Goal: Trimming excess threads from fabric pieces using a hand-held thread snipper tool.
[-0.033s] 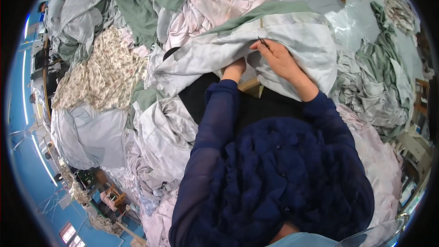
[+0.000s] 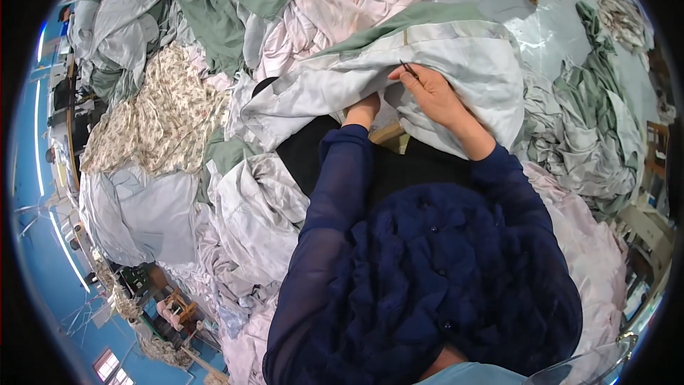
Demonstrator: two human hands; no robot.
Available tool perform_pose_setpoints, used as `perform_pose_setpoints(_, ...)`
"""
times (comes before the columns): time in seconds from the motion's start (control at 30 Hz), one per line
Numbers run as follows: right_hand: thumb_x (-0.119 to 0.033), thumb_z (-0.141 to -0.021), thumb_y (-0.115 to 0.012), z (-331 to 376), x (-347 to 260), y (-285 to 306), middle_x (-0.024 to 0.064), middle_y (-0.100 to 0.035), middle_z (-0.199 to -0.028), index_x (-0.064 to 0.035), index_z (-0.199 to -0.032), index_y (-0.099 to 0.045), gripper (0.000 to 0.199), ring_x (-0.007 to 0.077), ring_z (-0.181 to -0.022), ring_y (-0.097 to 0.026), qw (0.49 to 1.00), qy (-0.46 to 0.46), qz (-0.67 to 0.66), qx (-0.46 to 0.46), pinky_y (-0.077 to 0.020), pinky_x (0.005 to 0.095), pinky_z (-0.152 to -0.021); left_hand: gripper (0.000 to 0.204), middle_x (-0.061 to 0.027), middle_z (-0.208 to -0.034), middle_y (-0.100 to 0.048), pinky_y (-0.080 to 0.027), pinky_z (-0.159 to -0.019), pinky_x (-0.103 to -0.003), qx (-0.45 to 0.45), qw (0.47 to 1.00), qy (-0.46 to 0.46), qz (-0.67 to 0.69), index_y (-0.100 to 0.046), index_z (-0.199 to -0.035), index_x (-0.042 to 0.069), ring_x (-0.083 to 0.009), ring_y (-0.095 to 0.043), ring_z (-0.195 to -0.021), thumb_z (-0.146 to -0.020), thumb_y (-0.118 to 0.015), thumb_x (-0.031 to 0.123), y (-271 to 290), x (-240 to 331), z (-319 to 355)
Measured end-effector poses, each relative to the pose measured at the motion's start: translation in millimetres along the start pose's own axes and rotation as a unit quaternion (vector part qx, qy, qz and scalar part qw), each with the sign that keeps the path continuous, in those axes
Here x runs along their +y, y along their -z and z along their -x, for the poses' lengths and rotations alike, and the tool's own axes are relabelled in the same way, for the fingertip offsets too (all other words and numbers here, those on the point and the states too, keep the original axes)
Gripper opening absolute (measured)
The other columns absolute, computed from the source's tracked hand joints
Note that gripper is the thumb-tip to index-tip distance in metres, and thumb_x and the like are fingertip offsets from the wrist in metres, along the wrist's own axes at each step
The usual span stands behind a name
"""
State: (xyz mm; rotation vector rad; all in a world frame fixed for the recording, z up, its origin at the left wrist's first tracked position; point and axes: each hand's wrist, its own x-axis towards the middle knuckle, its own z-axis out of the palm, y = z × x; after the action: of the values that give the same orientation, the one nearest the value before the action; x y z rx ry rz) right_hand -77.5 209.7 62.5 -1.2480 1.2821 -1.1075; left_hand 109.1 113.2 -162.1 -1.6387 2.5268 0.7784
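A pale white-grey cloth [image 2: 467, 53] with a green underside showing along its far edge spreads across my lap, folded and rumpled. My right hand [image 2: 427, 91] lies on top of it, closed around small dark thread snips [image 2: 407, 69]; their pointed tip sticks out past the fingers toward the cloth. Just to the left, my left hand [image 2: 365, 110] reaches beneath a raised fold of the same cloth. Its fingers are hidden there, so their grip does not show.
Heaped fabric surrounds me: floral cloth [image 2: 153, 117] at left, pink cloth [image 2: 353, 3] ahead, green-and-grey cloth [image 2: 595, 125] at right. Under the worked cloth, between my forearms, a wooden edge [image 2: 388, 133] shows. Shiny grey floor [image 2: 548, 32] is visible at far right.
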Motion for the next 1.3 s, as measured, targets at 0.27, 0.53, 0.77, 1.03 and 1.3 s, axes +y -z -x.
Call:
perform_pose_setpoints(0.27,-0.015,-0.102,-0.049,11.7,3.3,11.2,0.0017,-0.066,-0.102,-0.0007,-0.112,-0.063,0.023,0.0079,-0.093,-0.055,0.999,0.022,-0.034,-0.008,-0.0439,0.0240,-0.085,0.058,-0.0082,-0.158,-0.031,-0.019,-0.120,-0.038,-0.105,0.975,-0.141,-0.133,-0.040,-0.148,0.014,-0.0235,-0.024,-0.147,-0.095,-0.048,0.036,-32.0,-27.2,-34.7)
perform_pose_setpoints(0.53,-0.010,-0.097,-0.056,56.5,-40.3,52.3,0.0070,-0.069,-0.084,0.0010,-0.106,-0.066,0.018,0.0091,-0.072,-0.062,0.997,-0.022,-0.059,-0.049,-0.0493,0.0240,-0.065,0.032,-0.0154,-0.105,-0.069,-0.053,-0.082,-0.046,-0.326,0.937,-0.084,-0.096,-0.072,-0.096,0.009,-0.0358,-0.066,-0.099,-0.081,-0.066,0.036,134.6,129.5,48.4)
perform_pose_setpoints(0.77,-0.012,-0.095,-0.062,66.6,-45.2,105.3,0.0021,-0.068,-0.079,-0.0005,-0.102,-0.069,0.015,0.0060,-0.069,-0.059,0.969,-0.062,0.015,0.237,-0.0445,0.0211,-0.061,0.019,-0.0123,-0.093,-0.061,-0.051,-0.067,-0.040,0.159,0.917,-0.243,0.273,-0.067,-0.098,0.004,-0.0317,-0.063,-0.076,-0.079,-0.070,0.006,185.9,190.9,38.4)
perform_pose_setpoints(1.03,-0.006,-0.091,-0.066,31.4,-19.4,123.9,-0.0016,-0.063,-0.088,-0.0010,-0.106,-0.068,0.016,0.0037,-0.071,-0.050,0.904,0.029,0.142,0.402,-0.0426,0.0197,-0.066,0.027,-0.0127,-0.095,-0.058,-0.051,-0.065,-0.036,0.167,0.868,-0.306,0.353,-0.065,-0.101,0.001,-0.0288,-0.062,-0.075,-0.075,-0.072,-0.001,171.4,264.1,6.7)
perform_pose_setpoints(1.3,0.000,-0.088,-0.064,27.6,0.9,117.6,0.0042,-0.061,-0.087,0.0002,-0.103,-0.067,0.015,0.0088,-0.068,-0.054,0.888,0.031,0.132,0.439,-0.0449,0.0225,-0.062,0.019,-0.0099,-0.088,-0.059,-0.051,-0.064,-0.039,0.138,0.911,-0.287,0.261,-0.069,-0.092,0.005,-0.0292,-0.063,-0.073,-0.074,-0.073,0.004,158.2,277.8,-8.1)
